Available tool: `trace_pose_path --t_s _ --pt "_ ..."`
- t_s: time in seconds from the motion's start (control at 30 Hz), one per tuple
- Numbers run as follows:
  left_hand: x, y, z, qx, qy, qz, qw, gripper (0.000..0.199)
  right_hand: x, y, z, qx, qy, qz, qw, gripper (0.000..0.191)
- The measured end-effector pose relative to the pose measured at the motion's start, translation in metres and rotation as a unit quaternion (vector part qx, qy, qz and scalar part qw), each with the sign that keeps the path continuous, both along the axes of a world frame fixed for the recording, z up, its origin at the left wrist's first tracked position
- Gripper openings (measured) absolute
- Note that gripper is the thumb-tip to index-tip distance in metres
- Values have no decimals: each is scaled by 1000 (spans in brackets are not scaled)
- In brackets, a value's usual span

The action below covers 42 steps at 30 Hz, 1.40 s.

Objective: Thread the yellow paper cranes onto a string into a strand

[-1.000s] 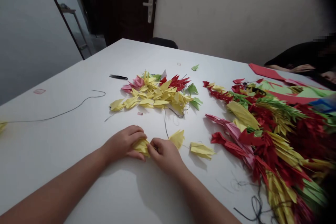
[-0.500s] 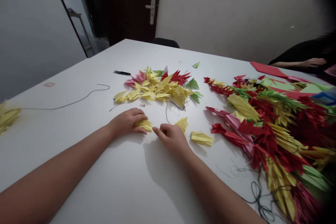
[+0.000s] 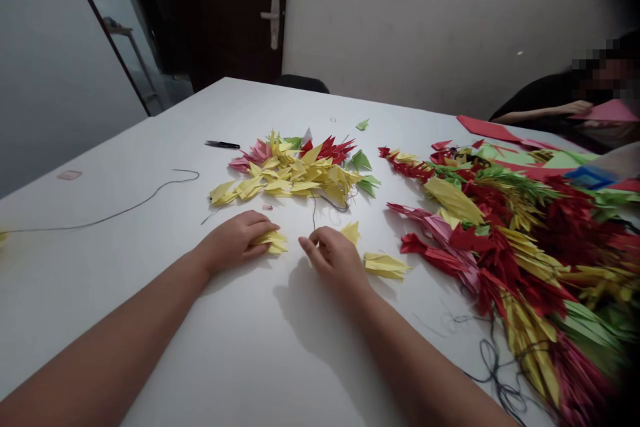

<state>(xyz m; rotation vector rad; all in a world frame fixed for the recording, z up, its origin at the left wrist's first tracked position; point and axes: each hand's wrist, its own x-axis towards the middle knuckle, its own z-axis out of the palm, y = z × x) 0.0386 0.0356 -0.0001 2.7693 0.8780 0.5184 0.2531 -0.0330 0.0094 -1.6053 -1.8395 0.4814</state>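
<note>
My left hand (image 3: 235,240) is closed around a yellow folded paper piece (image 3: 273,241) on the white table, its pointed tips sticking out past the fingers. A short gap away, my right hand (image 3: 333,255) is curled, thumb and fingertips close together. Whether anything small sits in that pinch cannot be made out. A dark thread (image 3: 315,212) runs from the yellow pile down to the right hand's fingers. Just beyond that hand lie a yellow paper piece (image 3: 351,233), partly hidden, and another yellow folded piece (image 3: 386,265).
Yellow, pink, red and green folded pieces form a pile (image 3: 295,170) ahead. Small scissors (image 3: 223,144) lie left of it. Strung paper bundles (image 3: 500,233) and tangled cord (image 3: 495,373) cover the right side. A long thread (image 3: 135,203) stretches left. Another person's hand (image 3: 575,107) holds pink paper.
My right hand has drawn slightly away from the left. The view has turned a little rightward, so the far-left yellow bundle is nearly out of sight. Pink paper appears raised at the other person's hand.
</note>
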Motion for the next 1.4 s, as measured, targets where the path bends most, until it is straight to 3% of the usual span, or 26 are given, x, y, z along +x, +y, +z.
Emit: trace_pose_path --t_s 0.13,0.3,0.5,0.63,0.73,0.87,1.07,1.2,1.4 --pt "-4 2 -1 -3 1 12 1000 32 12 4 17 -58 45 -14 997 30" --pt "-4 3 2 -2 -2 22 1000 30 25 4 31 -159 -40 45 985 25" --pt "-5 4 3 5 0 57 998 26 33 5 30 -178 -146 68 971 26" --pt "-4 2 4 3 2 45 999 25 31 9 25 -187 -176 50 965 14" --pt "-2 1 4 1 -4 45 999 28 29 10 23 -148 -125 70 978 10" --pt "0 1 1 8 2 45 999 26 24 8 22 -80 22 120 989 17" --pt "1 1 -2 23 13 62 998 24 10 5 11 -219 229 117 941 28" --pt "2 0 -1 29 23 81 996 24 7 5 6 -209 242 109 941 32" --pt "4 -2 3 27 20 111 993 27 7 5 9 -236 238 104 936 21"
